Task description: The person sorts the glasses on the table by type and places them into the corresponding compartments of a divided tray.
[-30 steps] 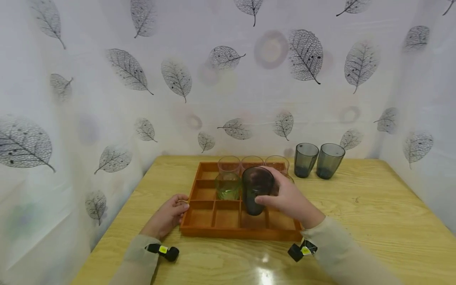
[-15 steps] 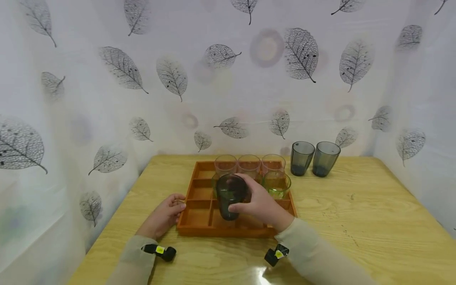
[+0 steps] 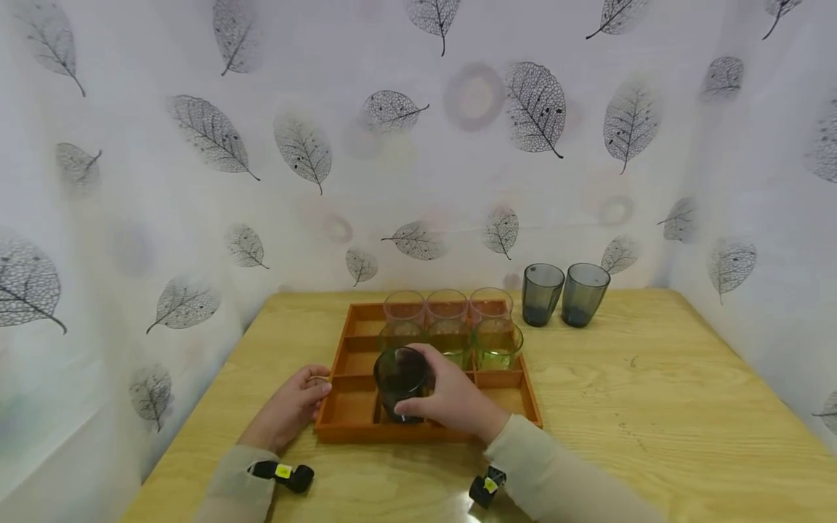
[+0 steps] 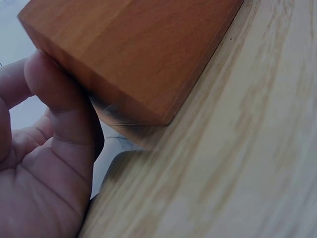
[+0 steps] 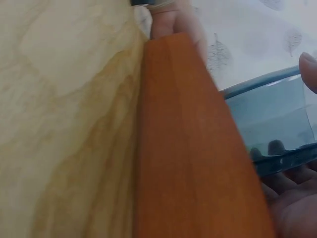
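A dark grey glass tumbler (image 3: 396, 378) is gripped by my right hand (image 3: 451, 396), thumb on the near side. It is over or in the front row of the divided wooden tray (image 3: 425, 434), second compartment from the left; whether it touches the bottom I cannot tell. In the right wrist view the tumbler (image 5: 272, 116) shows beyond the tray's wall. My left hand (image 3: 290, 407) holds the tray's left side near the front corner; the left wrist view shows a digit against the wall (image 4: 114, 54). Three clear pinkish glasses (image 3: 447, 305) fill the back row, three green ones (image 3: 500, 345) the middle row.
Two more grey tumblers (image 3: 542, 294) stand upright behind the tray's right side, close together on the wooden table (image 3: 654, 392). A leaf-printed curtain (image 3: 418, 167) borders the table behind and at both sides.
My right hand has carried the grey tumbler leftward and toward the front, from the tray's middle to its second front compartment. The left hand has stayed on the tray's side.
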`<state>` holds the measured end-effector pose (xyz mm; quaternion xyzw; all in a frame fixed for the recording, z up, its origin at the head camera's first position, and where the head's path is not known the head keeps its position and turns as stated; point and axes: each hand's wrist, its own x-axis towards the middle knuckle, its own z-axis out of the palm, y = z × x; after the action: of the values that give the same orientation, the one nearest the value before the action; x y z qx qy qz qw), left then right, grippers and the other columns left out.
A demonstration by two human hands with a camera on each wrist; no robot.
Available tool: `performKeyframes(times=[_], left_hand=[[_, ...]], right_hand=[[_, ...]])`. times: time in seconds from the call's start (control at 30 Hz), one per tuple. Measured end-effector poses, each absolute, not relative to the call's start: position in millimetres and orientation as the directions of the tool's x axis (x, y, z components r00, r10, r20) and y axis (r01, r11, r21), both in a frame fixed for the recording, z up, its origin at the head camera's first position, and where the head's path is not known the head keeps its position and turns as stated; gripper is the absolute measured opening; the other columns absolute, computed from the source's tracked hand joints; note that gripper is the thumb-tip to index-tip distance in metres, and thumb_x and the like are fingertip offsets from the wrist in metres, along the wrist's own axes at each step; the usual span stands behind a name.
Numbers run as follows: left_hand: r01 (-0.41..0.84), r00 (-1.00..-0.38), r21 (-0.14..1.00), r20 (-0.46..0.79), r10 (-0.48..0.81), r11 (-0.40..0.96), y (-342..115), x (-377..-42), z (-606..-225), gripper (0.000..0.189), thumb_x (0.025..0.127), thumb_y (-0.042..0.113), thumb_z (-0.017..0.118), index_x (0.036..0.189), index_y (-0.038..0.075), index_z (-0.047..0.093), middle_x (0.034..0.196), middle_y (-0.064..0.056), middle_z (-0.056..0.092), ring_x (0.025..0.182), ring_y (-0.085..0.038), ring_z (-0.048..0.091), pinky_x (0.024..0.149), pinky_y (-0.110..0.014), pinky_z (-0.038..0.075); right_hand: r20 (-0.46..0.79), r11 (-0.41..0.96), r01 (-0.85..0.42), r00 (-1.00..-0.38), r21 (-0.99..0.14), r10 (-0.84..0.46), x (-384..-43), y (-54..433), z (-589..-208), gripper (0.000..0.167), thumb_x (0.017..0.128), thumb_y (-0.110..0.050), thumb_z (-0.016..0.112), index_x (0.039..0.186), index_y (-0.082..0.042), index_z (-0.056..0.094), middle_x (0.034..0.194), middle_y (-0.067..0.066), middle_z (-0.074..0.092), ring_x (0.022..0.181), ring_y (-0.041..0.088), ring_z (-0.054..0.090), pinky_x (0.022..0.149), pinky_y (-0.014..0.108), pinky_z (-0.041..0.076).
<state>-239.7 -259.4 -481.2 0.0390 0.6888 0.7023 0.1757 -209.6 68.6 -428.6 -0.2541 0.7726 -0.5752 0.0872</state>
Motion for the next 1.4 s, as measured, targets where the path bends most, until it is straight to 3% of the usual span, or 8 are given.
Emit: performKeyframes(times=[0.6, 1.0, 1.23, 1.4], left_hand=[[-0.190, -0.936, 0.981, -0.190, 0.296, 0.030, -261, -237, -479, 0.034, 0.105, 0.012, 0.057, 0.131, 0.002, 0.038, 0.100, -0.004, 0.053, 0.073, -0.011, 0.049, 0.062, -0.024, 0.046], [-0.197, -0.933, 0.980, -0.189, 0.306, 0.004, -261, -236, -478, 0.030, 0.104, 0.012, 0.057, 0.128, 0.003, 0.040, 0.097, -0.003, 0.054, 0.072, -0.011, 0.050, 0.062, -0.024, 0.046], [-0.195, -0.933, 0.981, -0.186, 0.309, 0.004, -261, -237, -479, 0.032, 0.104, 0.012, 0.057, 0.129, 0.002, 0.039, 0.097, -0.003, 0.054, 0.071, -0.011, 0.049, 0.061, -0.024, 0.045], [-0.191, -0.933, 0.982, -0.186, 0.308, 0.016, -262, -237, -478, 0.033, 0.105, 0.013, 0.057, 0.130, 0.002, 0.039, 0.097, -0.003, 0.054, 0.070, -0.012, 0.049, 0.061, -0.025, 0.045]], right_hand=[[0.070, 0.364, -0.246, -0.899, -0.898, -0.433, -210, 59, -441, 0.088, 0.078, -0.052, 0.085, 0.147, -0.024, 0.039, 0.132, 0.000, 0.056, 0.112, 0.020, 0.059, 0.094, 0.050, 0.048], [0.094, 0.370, -0.269, -0.898, -0.889, -0.429, -205, 59, -437, 0.086, 0.078, -0.052, 0.085, 0.147, -0.029, 0.040, 0.135, -0.001, 0.055, 0.114, 0.022, 0.058, 0.095, 0.053, 0.047], [0.144, 0.301, -0.294, -0.889, -0.907, -0.435, -206, 62, -438, 0.079, 0.081, -0.049, 0.083, 0.148, -0.032, 0.043, 0.135, -0.003, 0.057, 0.116, 0.018, 0.060, 0.096, 0.049, 0.048], [0.167, 0.275, -0.306, -0.885, -0.911, -0.434, -205, 66, -434, 0.082, 0.084, -0.046, 0.081, 0.152, -0.027, 0.040, 0.142, -0.004, 0.053, 0.124, 0.017, 0.056, 0.102, 0.047, 0.046]])
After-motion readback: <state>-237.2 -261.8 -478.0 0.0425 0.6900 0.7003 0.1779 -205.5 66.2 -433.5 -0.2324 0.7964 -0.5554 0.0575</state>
